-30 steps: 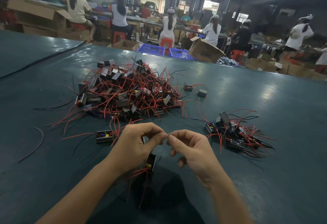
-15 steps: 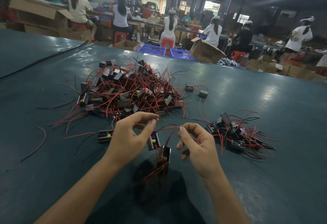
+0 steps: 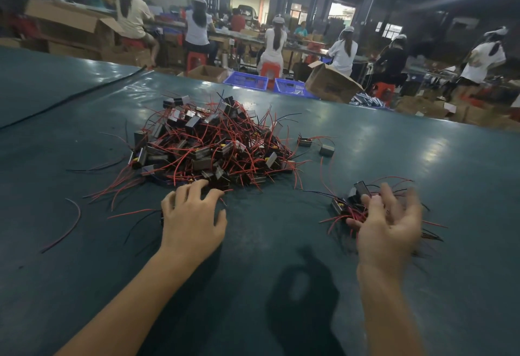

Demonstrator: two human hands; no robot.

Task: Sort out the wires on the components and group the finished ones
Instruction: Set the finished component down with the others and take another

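Changeover step: left hand (image 3: 194, 226) spread, empty, at near edge of unsorted pile (image 3: 213, 144); right hand (image 3: 391, 226) loosely open over finished group (image 3: 357, 195); next, pinch one component free.

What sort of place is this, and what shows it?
Most likely a factory assembly hall: a heap of wired components on a long table, capped workers seated in rows, open cardboard boxes.

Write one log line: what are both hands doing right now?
left hand: open, at near edge of big pile | right hand: open, blurred, over small pile
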